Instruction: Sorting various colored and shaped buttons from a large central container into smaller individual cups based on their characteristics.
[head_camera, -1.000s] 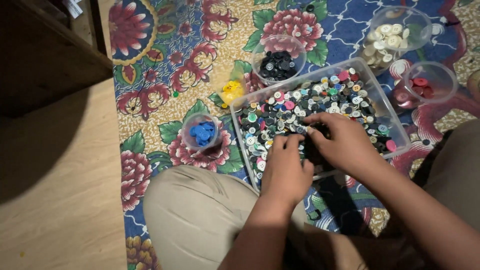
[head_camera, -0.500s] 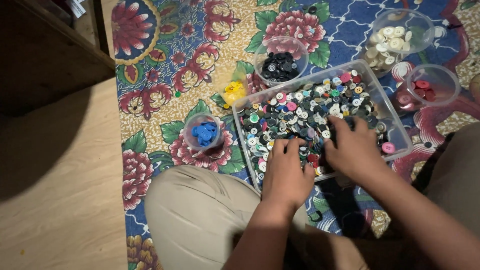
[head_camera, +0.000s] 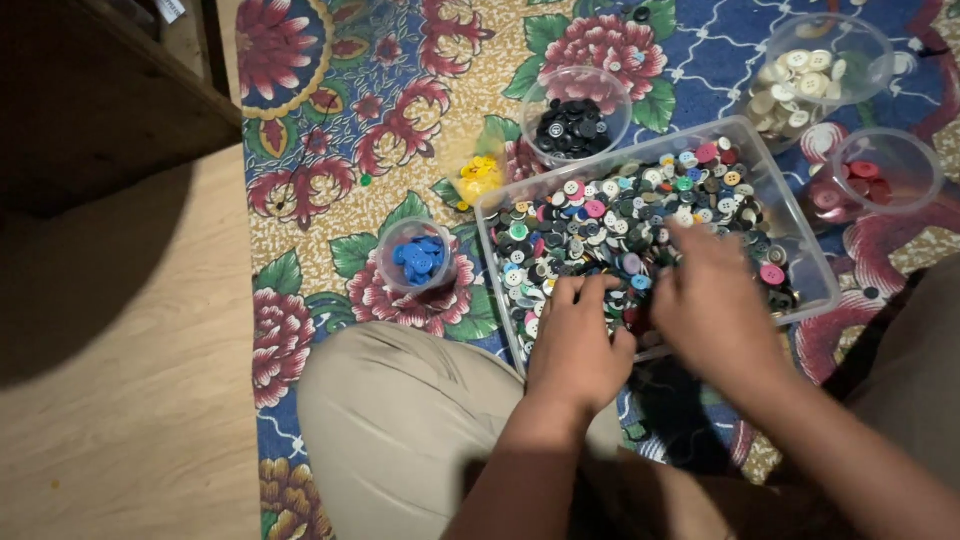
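A clear plastic tray (head_camera: 800, 250) full of mixed coloured buttons (head_camera: 620, 215) lies on a flowered mat in front of my knees. My left hand (head_camera: 578, 345) rests on the tray's near side, fingers curled down into the buttons. Beside it, my right hand (head_camera: 712, 300) is over the buttons near the tray's middle, blurred by motion, fingers pointing down into the pile. Whether either hand pinches a button is hidden.
Small clear cups stand around the tray: blue buttons (head_camera: 417, 258) at the left, black buttons (head_camera: 575, 125) behind, white buttons (head_camera: 800, 85) at the back right, red buttons (head_camera: 865, 180) at the right. Yellow buttons (head_camera: 480, 178) lie loose on the mat (head_camera: 330, 130). Wooden furniture (head_camera: 100, 90) stands at the left.
My right hand has shifted right and slightly farther over the button pile. My left hand has stayed at the tray's near side.
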